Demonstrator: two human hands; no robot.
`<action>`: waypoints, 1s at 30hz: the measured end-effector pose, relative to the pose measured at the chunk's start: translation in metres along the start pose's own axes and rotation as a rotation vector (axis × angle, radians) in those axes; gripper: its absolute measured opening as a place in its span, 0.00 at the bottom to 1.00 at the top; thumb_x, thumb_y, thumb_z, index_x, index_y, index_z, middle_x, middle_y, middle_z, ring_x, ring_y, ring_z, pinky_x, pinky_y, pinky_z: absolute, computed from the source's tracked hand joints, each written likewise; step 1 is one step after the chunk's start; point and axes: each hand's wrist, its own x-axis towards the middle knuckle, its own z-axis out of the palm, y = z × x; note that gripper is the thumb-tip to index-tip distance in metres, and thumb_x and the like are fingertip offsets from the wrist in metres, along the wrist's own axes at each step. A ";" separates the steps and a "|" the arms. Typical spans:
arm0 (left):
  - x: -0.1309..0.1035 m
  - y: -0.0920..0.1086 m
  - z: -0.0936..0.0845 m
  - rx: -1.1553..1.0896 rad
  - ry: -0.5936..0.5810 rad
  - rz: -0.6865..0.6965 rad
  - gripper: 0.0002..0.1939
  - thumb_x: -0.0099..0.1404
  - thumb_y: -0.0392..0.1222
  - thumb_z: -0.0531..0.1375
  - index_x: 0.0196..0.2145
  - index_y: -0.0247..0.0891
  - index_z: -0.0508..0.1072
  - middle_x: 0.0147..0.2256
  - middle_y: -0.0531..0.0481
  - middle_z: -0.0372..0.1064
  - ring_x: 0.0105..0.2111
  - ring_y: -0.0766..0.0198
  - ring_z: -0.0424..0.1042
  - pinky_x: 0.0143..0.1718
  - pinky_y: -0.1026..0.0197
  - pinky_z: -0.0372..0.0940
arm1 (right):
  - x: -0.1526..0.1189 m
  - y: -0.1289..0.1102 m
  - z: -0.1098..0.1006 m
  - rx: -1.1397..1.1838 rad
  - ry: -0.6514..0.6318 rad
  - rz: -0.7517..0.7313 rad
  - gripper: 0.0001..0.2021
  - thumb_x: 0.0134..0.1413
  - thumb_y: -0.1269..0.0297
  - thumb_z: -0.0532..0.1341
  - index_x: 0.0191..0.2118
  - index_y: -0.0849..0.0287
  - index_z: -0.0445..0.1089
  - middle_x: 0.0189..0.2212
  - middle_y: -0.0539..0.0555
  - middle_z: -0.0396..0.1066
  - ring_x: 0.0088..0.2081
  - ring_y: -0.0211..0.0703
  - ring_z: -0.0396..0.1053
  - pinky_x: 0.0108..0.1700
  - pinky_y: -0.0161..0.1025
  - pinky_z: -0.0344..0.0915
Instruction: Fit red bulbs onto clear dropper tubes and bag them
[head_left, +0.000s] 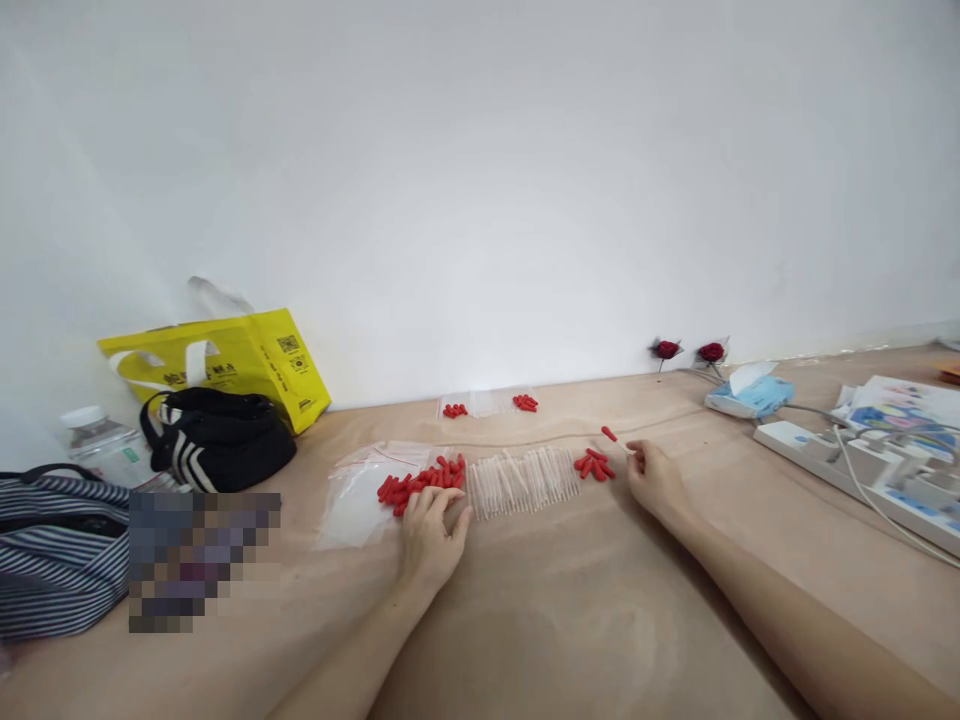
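Observation:
My right hand (654, 480) pinches a thin white stick with a red bulb-shaped tip (609, 433), which points up and left. Just left of that hand lies a small cluster of red-tipped pieces (595, 464). My left hand (435, 530) rests palm down at a larger pile of small red pieces (431, 480), its thumb apart from the curved fingers. Part of this pile is hidden under the fingers. Between the two piles, a row of thin white sticks (523, 484) lies side by side on the table.
Clear plastic bags (358, 505) lie under the left pile. Farther back, another clear bag (486, 403) has red pieces at both ends. A yellow bag (225, 355), black pouch (225, 440) and bottle (112, 445) stand left. Right are tissues (750, 392) and a power strip (847, 470).

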 end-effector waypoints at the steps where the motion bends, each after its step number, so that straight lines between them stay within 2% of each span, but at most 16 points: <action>1: 0.001 -0.001 -0.001 0.046 0.031 0.006 0.06 0.56 0.38 0.56 0.32 0.38 0.70 0.31 0.48 0.66 0.33 0.56 0.63 0.36 0.54 0.60 | 0.004 0.008 0.000 -0.065 -0.003 0.028 0.12 0.49 0.70 0.49 0.39 0.65 0.64 0.27 0.56 0.68 0.28 0.42 0.66 0.32 0.37 0.62; 3: 0.003 0.000 -0.003 0.117 0.081 0.032 0.04 0.56 0.37 0.56 0.30 0.38 0.71 0.29 0.47 0.66 0.31 0.57 0.62 0.35 0.55 0.59 | 0.007 0.019 0.000 -0.153 -0.033 0.046 0.11 0.48 0.71 0.49 0.36 0.64 0.66 0.29 0.58 0.69 0.30 0.42 0.67 0.33 0.36 0.61; 6: 0.005 0.000 -0.008 0.195 0.108 0.022 0.04 0.55 0.37 0.57 0.29 0.38 0.71 0.29 0.47 0.66 0.31 0.56 0.62 0.34 0.56 0.58 | 0.006 0.022 0.002 -0.197 -0.072 0.048 0.10 0.46 0.71 0.51 0.33 0.63 0.67 0.28 0.57 0.70 0.30 0.42 0.67 0.32 0.35 0.60; 12: 0.008 0.010 -0.007 0.267 0.010 -0.019 0.05 0.56 0.41 0.57 0.26 0.40 0.72 0.31 0.47 0.67 0.33 0.54 0.62 0.34 0.55 0.55 | 0.003 0.018 0.007 -0.207 -0.112 0.027 0.09 0.47 0.69 0.52 0.31 0.62 0.68 0.28 0.56 0.70 0.29 0.41 0.67 0.32 0.35 0.59; 16: 0.017 0.029 0.002 0.260 -0.092 -0.032 0.06 0.55 0.42 0.57 0.24 0.40 0.72 0.32 0.47 0.67 0.35 0.54 0.62 0.36 0.54 0.54 | 0.004 0.017 0.004 -0.223 -0.112 0.034 0.09 0.47 0.67 0.52 0.31 0.61 0.69 0.28 0.56 0.70 0.31 0.43 0.66 0.33 0.36 0.58; 20: 0.036 0.045 0.016 0.319 -0.174 -0.129 0.09 0.55 0.46 0.56 0.26 0.39 0.72 0.34 0.45 0.66 0.39 0.52 0.61 0.40 0.51 0.52 | 0.003 0.007 -0.002 -0.224 -0.144 0.007 0.09 0.48 0.62 0.54 0.30 0.58 0.70 0.29 0.55 0.69 0.34 0.44 0.66 0.35 0.38 0.55; 26: 0.061 0.047 0.037 0.390 -0.230 -0.225 0.15 0.54 0.50 0.54 0.26 0.36 0.73 0.35 0.40 0.68 0.43 0.48 0.60 0.43 0.48 0.49 | -0.002 -0.013 -0.008 -0.282 -0.172 0.009 0.11 0.47 0.56 0.55 0.28 0.56 0.70 0.28 0.53 0.67 0.37 0.46 0.64 0.37 0.41 0.51; 30: 0.068 0.046 0.043 0.424 -0.257 -0.238 0.18 0.53 0.51 0.54 0.27 0.34 0.75 0.35 0.37 0.68 0.42 0.46 0.61 0.43 0.48 0.48 | -0.003 -0.019 -0.008 -0.290 -0.187 0.008 0.13 0.46 0.54 0.55 0.25 0.57 0.69 0.27 0.53 0.66 0.36 0.46 0.64 0.37 0.41 0.49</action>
